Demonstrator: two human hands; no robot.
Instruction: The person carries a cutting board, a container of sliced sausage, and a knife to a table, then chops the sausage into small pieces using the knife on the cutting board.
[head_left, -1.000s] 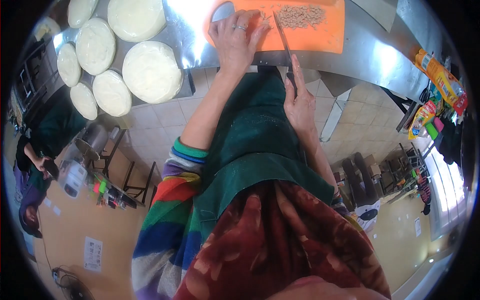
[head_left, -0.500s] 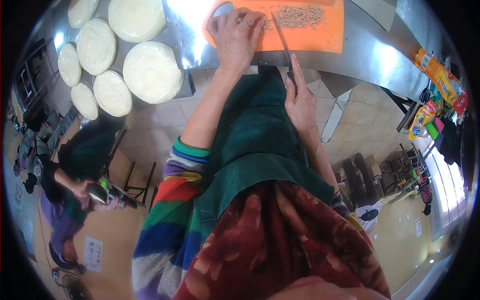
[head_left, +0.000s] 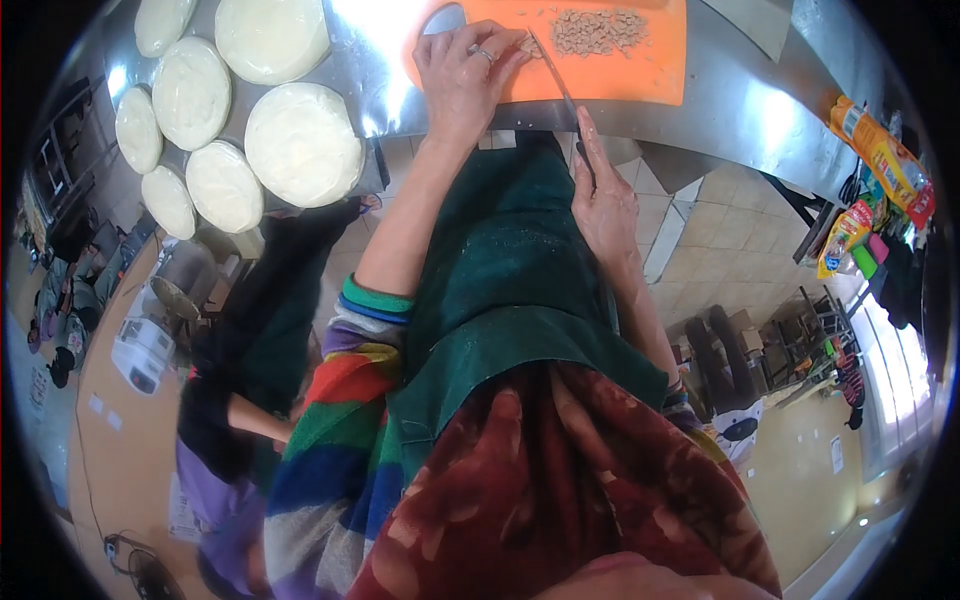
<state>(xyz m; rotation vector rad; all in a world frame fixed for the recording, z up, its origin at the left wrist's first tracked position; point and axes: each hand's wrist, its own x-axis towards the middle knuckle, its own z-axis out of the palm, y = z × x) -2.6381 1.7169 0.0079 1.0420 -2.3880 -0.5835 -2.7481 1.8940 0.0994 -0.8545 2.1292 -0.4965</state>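
Observation:
On an orange cutting board (head_left: 640, 82) lies a pile of tan chopped pieces (head_left: 600, 32) that look like nuts. My left hand (head_left: 465, 85), with a ring on one finger, rests on the board's left part. Its fingers are curled together, and a few tan pieces show at the fingertips. My right hand (head_left: 607, 205) is closed around the dark handle of a knife (head_left: 556, 72), forefinger stretched along it. The blade slants up and left across the board, its tip beside my left fingertips, left of the pile.
Several round, pale, shiny discs (head_left: 305, 145) sit at the left of the steel table (head_left: 740, 130). Colourful packets (head_left: 880, 160) lie at its right end. Behind on the left are a co-worker (head_left: 230, 420) and a white machine (head_left: 145, 350).
The knife blade has shifted left, closer to my left fingertips. My left hand stays nearly in place. The co-worker has moved nearer to my left side, uncovering the white machine.

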